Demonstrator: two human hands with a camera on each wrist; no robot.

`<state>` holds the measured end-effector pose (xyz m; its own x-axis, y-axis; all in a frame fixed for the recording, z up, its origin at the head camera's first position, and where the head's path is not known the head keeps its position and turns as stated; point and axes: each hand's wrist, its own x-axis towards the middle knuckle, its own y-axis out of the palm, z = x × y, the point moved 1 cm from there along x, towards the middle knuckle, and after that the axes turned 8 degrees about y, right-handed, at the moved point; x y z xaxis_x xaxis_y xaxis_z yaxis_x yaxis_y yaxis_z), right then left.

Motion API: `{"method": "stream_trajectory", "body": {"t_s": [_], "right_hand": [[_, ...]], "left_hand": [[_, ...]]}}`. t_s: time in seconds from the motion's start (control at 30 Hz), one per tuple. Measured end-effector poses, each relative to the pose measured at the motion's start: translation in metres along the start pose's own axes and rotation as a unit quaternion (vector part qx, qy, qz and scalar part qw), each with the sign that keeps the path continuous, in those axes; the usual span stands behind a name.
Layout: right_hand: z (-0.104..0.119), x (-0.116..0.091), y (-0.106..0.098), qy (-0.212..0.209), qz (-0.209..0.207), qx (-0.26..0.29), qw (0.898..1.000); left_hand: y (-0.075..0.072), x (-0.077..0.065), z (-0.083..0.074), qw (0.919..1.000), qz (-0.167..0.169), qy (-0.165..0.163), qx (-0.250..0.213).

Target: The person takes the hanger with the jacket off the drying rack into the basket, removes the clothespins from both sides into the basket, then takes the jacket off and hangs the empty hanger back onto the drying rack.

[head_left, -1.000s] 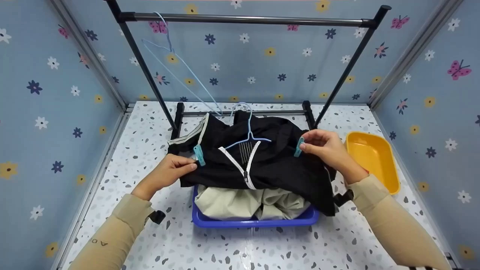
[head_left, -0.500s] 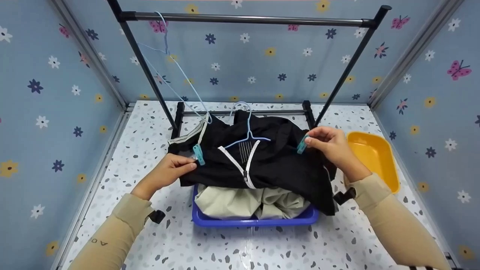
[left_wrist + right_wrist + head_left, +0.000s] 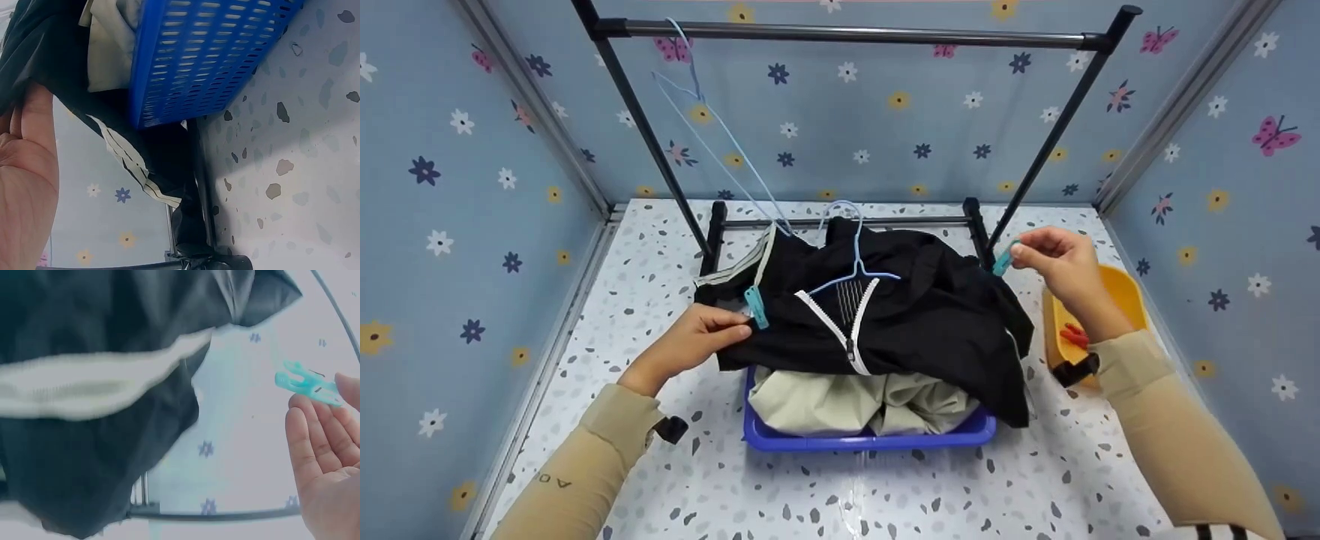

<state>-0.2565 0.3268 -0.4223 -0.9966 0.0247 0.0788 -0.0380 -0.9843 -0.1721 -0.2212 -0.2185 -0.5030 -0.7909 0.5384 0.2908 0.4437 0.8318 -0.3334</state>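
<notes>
A black jacket (image 3: 937, 330) with a white zipper (image 3: 829, 326) lies over a blue basket (image 3: 870, 444), a light blue hanger (image 3: 857, 247) poking out of its collar. My left hand (image 3: 690, 341) pinches the jacket's fabric at the left, right below a teal clothespin (image 3: 756, 307) on the garment. Between thumb and fingers, my right hand (image 3: 1065, 270) holds another teal clothespin (image 3: 1005, 259). In the right wrist view this clothespin (image 3: 309, 384) is apart from the dark cloth (image 3: 112, 320). The left wrist view shows my left fingers (image 3: 36, 118) partly hidden behind the fabric.
Pale green cloth (image 3: 817, 405) fills the basket's front. A yellow tray (image 3: 1125, 292) with red clothespins (image 3: 1074, 335) stands at the right, partly under my right arm. Behind rises a black clothes rack (image 3: 870, 34) with an empty light blue hanger (image 3: 727, 142) on its bar.
My right hand has moved right and up with its clothespin, off the jacket's right shoulder toward the yellow tray. My left hand stays put. The hanger on the rack swings slightly.
</notes>
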Motion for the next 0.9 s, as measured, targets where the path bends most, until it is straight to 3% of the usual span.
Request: {"method": "stream_trajectory", "body": {"t_s": [0.17, 0.37, 0.9], "right_hand": [[-0.005, 0.006, -0.019, 0.031, -0.027, -0.038, 0.998], [-0.019, 0.013, -0.044, 0.073, -0.060, -0.110, 0.989], [-0.059, 0.019, -0.097, 0.143, -0.064, -0.233, 0.960]], "left_hand": [[-0.004, -0.002, -0.001, 0.9989, 0.036, 0.005, -0.028], [-0.010, -0.004, -0.002, 0.9958, 0.066, -0.004, -0.063], [-0.011, -0.002, -0.003, 0.9950, 0.072, -0.008, -0.069]]}}
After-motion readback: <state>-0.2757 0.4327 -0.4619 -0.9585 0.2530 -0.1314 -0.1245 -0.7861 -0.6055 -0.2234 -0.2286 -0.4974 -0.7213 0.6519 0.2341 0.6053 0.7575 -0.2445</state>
